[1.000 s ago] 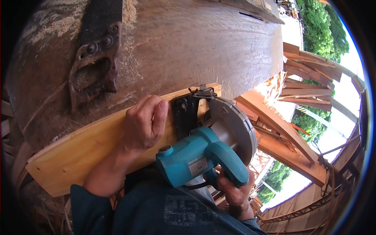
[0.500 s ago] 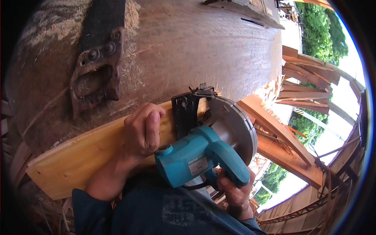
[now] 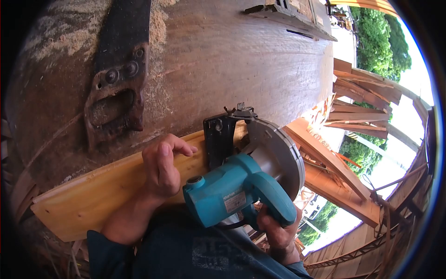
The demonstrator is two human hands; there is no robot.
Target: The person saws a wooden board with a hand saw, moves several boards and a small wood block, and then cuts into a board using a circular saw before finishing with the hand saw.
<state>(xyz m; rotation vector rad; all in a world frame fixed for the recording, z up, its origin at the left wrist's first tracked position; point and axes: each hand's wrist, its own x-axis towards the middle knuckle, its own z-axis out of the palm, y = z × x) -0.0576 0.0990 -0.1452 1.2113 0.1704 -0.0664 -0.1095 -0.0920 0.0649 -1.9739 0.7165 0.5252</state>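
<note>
My right hand is wrapped round the rear handle of a teal circular saw. The saw's black base plate sits on a pale wooden board, and its silver guard hides the blade. My left hand rests on the board just left of the base plate, its index finger stretched towards the saw and thumb apart; its other fingers are partly hidden. On the wooden worktop above the board lies a handsaw with a worn wooden handle.
Sawdust covers part of the worktop at upper left. A rough wooden piece lies at its far end. Orange-brown timber beams and stacked offcuts stand to the right, with trees beyond.
My left hand has shifted slightly left on the board, its index finger uncurling outward. The circular saw and my right hand have barely moved. The view has tilted slightly.
</note>
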